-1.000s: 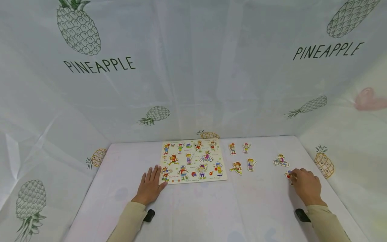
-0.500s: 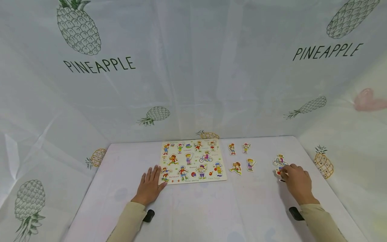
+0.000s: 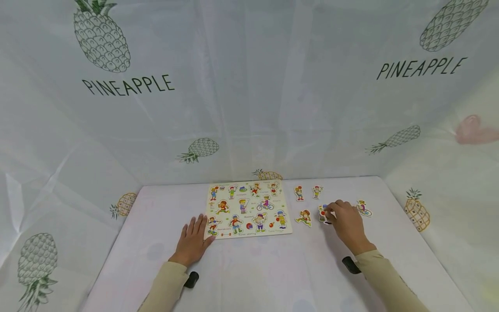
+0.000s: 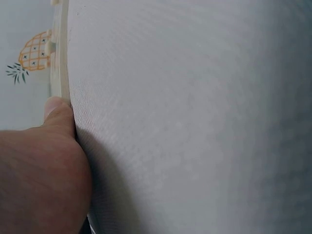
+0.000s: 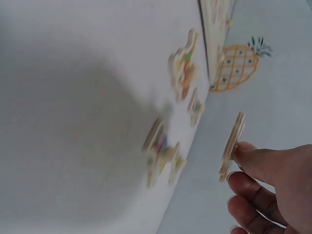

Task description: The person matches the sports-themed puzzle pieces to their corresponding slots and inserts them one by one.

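A wooden puzzle board [image 3: 249, 208] with several sports-figure pieces lies at the back of the table. My left hand [image 3: 191, 242] rests flat beside its left edge, fingers straight, thumb at the front left corner. My right hand [image 3: 348, 226] pinches a thin wooden puzzle piece [image 5: 231, 146] between thumb and fingers, above the table. In the head view the hand covers part of that piece, which overlaps the stick-holding figure piece below. Left of it lies a running figure piece [image 3: 303, 218]; to the right, a cyclist piece [image 3: 363, 208] is partly behind the hand.
Two more figure pieces, one with a ball [image 3: 299, 193] and one in a light outfit [image 3: 317, 191], lie right of the board. A white pineapple-print cloth [image 3: 312, 108] rises as a wall behind the table [image 3: 265, 273] and along its sides.
My right hand has moved left across the table with the pinched puzzle piece, from the right side past the cyclist piece to the stick-holding figure piece. My left hand has stayed put.
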Motion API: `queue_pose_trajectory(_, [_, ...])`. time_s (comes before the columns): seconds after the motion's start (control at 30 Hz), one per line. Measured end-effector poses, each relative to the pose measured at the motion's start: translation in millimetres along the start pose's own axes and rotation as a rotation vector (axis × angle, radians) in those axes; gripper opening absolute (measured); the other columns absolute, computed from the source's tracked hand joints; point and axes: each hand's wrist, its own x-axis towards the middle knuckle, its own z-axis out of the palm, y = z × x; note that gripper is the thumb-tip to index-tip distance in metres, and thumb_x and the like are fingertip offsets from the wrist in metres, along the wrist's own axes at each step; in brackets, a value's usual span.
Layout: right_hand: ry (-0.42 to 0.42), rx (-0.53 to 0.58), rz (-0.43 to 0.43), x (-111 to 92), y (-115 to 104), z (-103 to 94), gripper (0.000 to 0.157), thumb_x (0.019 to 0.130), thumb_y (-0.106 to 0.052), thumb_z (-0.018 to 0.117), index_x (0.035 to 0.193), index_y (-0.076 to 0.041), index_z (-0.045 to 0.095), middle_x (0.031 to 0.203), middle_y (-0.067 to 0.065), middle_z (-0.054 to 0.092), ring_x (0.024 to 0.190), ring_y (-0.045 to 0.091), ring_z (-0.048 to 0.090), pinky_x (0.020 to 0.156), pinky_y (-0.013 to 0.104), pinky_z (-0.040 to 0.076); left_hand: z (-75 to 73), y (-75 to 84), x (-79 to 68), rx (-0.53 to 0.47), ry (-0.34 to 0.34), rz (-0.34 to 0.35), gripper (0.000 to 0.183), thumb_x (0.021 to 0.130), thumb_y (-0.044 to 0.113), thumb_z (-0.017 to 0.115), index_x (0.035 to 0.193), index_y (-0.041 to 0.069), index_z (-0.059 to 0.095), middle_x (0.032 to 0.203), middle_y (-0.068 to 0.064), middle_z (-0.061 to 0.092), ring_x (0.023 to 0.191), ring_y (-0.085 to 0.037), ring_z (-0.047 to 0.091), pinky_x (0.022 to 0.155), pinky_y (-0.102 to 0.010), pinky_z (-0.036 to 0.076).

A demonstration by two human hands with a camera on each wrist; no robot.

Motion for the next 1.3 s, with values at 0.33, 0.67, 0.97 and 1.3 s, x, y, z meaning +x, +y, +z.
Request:
queue_pose_trajectory(0.33, [0.006, 0.024, -0.077, 17, -36, 13.6, 0.016, 0.082, -0.001, 0.088, 0.092, -0.003, 0.075, 0.089, 0.009, 0.072, 0.083, 0.032, 0.065, 0.074, 0.05, 0.052, 2.9, -2.5, -0.1, 0.007, 0.011, 0.0, 0.081, 0.106, 0.041, 0.062, 0.163, -0.007, 0.029, 0.17, -0.027, 0.027, 0.156, -0.052, 0.023, 0.124, -0.069, 0.021])
queue_pose_trajectory(0.67, [-0.038, 0.033, -0.108, 30, -68, 26.5, 0.015, 0.085, -0.005, 0.088, 0.093, -0.005, 0.076, 0.091, 0.007, 0.071, 0.084, 0.028, 0.064, 0.079, 0.047, 0.054, 2.4, -2.1, -1.6, -0.017, 0.014, -0.002, 0.081, 0.104, 0.039, 0.063, 0.162, -0.006, 0.03, 0.17, -0.027, 0.028, 0.156, -0.052, 0.023, 0.125, -0.069, 0.019])
queue_pose_trajectory(0.97, [-0.052, 0.061, -0.134, 41, -91, 38.2, 0.013, 0.088, -0.007, 0.087, 0.094, -0.006, 0.076, 0.091, 0.004, 0.069, 0.084, 0.027, 0.063, 0.077, 0.046, 0.054, -1.8, 0.8, -1.9, -0.043, -0.019, -0.013, 0.081, 0.107, 0.043, 0.058, 0.164, -0.005, 0.026, 0.172, -0.026, 0.023, 0.158, -0.05, 0.018, 0.127, -0.067, 0.015])
queue_pose_trajectory(1.3, [-0.083, 0.074, -0.141, 46, -104, 52.8, 0.011, 0.089, -0.008, 0.086, 0.092, -0.008, 0.075, 0.091, 0.003, 0.069, 0.086, 0.025, 0.063, 0.082, 0.044, 0.054, 3.2, -4.2, 2.9, -0.002, -0.008, 0.0, 0.081, 0.107, 0.041, 0.06, 0.164, -0.006, 0.027, 0.171, -0.026, 0.026, 0.157, -0.051, 0.022, 0.125, -0.068, 0.021])
